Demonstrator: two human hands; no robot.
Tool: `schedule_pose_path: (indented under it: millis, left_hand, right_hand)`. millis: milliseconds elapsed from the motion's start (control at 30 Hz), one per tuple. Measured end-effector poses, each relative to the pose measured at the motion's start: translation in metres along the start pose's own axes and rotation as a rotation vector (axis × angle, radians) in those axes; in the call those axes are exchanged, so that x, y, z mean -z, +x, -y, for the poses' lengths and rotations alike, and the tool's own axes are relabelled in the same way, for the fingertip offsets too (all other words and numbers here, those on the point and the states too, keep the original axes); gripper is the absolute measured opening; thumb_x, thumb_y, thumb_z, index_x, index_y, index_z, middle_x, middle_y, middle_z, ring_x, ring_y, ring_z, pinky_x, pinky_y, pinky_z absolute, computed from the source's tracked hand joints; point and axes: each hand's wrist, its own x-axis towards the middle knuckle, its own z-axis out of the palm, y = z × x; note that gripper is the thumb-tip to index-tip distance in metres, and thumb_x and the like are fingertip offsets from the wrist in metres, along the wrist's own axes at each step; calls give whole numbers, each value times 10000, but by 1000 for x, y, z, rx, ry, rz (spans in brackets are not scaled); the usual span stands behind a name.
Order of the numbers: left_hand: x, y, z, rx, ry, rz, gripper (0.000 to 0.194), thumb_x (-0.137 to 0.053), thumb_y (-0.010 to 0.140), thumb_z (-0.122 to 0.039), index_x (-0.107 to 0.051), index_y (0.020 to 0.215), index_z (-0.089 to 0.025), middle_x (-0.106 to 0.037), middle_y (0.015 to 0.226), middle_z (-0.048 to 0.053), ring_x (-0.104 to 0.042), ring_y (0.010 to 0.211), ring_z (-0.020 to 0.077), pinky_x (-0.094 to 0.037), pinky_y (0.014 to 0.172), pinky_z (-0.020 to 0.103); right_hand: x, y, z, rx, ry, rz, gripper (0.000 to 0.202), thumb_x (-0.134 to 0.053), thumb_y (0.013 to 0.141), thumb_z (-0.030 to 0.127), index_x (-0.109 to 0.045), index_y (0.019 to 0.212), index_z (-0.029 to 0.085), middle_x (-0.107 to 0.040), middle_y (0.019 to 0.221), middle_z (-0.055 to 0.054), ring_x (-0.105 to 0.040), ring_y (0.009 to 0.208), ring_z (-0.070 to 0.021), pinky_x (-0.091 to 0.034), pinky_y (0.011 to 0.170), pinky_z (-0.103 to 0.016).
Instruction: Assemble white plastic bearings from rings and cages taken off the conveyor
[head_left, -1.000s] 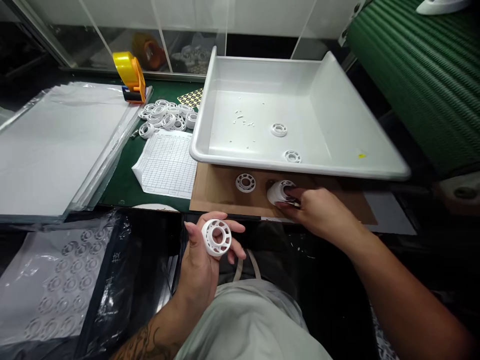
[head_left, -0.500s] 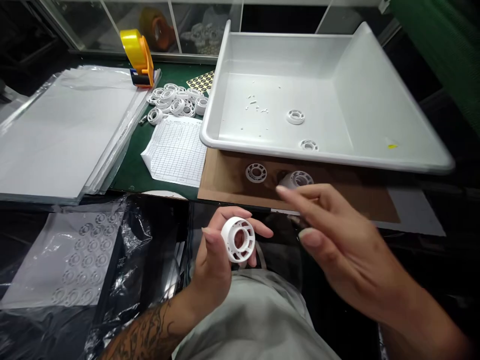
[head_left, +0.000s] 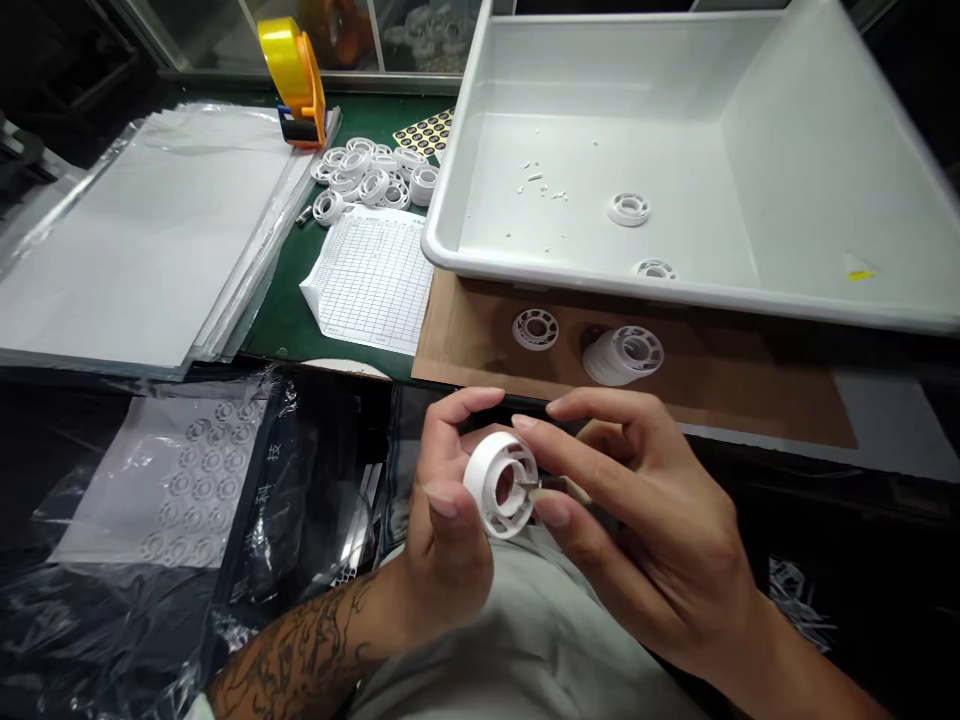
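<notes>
Right hand (head_left: pixel 645 520) moved in from cardboard; fingers pinch small tool into white ring (head_left: pixel 501 484); left hand (head_left: pixel 450 510) fingers grip ring.

Round white plastic ring (head_left: pixel 501 484): matt, smooth, moulded. Large white plastic tray (head_left: pixel 795 160): smooth, slight sheen. Brown cardboard sheet (head_left: pixel 720 380): matt, dull. Clear plastic film bags (head_left: pixel 112 600): glossy, crinkled. Gridded white paper form (head_left: pixel 371 280): matt. Yellow plastic tape dispenser (head_left: pixel 294 65): glossy.

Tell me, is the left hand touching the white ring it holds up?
Touching. The head view shows the left hand with thumb and fingers wrapped around the white ring.
</notes>
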Motion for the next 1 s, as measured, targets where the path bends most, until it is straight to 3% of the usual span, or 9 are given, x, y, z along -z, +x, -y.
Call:
schedule_pose_path:
  millis: [133, 267, 400, 600, 1000]
  left_hand:
    - [3, 1, 1, -50, 86, 3, 547, -574, 954, -763, -699, 1203, -292, -703, 855, -12, -605, 660, 137, -534, 630, 245]
    - [2, 3, -1, -48, 100, -44, 555, -583, 936, -785, -726, 1021, -255, -641, 743, -25, -529, 607, 107, -460, 564, 189]
    - [-1, 2, -2, 24, 65, -83, 623, -635, 875, -820, -700, 1093, -240, -581, 650, -32, -501, 556, 123, -463, 528, 209]
    - [-2, -1, -1, 33, 19, -40, 639, -622, 902, -797, -679, 1213, -241, -587, 649, -37, -509, 546, 126, -526, 575, 240]
    - [3, -3, -3, 47, 115, -9, 665, -568, 921, -814, -662, 1245, -240, -571, 674, -34, -565, 574, 141, -456, 543, 250]
  right_hand:
    - [-4, -1, 1, -34, 23, -37, 261, -573, 1149, 216, -689, 1368, 134, -515, 1293, -126, -571, 819, -158, -529, 669, -318]
    - [-6, -1, 2, 10, -6, -42, 275, -580, 1154, 246, -678, 1378, 120, -498, 1312, -141, -540, 789, -152, -523, 645, -318]
    - [-7, 0, 2, 42, -44, -26, 284, -579, 1155, 242, -666, 1388, 106, -501, 1315, -151, -563, 824, -169, -537, 654, -322]
    - [-8, 0, 4, 58, -47, 14, 289, -585, 1151, 246, -673, 1374, 85, -511, 1302, -158, -560, 821, -168, -550, 665, -317]
    - [-6, -2, 4, 53, -84, 35, 259, -568, 1141, 200, -657, 1375, 135, -529, 1269, -140, -545, 739, -148, -500, 602, -301]
